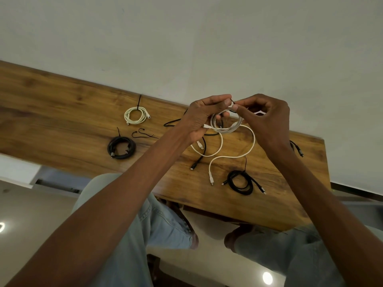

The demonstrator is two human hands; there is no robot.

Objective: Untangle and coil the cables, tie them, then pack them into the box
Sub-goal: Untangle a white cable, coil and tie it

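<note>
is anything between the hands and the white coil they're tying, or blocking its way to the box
Nothing is between them: the left hand already grips the white coil, and the right hand pinches a thin black tie above it. No box shows in this view, so that path cannot be judged.

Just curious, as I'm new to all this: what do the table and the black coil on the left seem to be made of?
The table looks like wood or a wood-look laminate: brown grain and knots under a low sheen; which of the two is unclear. The black coil looks fabric-braided, matte with a faintly textured jacket, and its plug ends look metallic grey, though it is small here.
</note>
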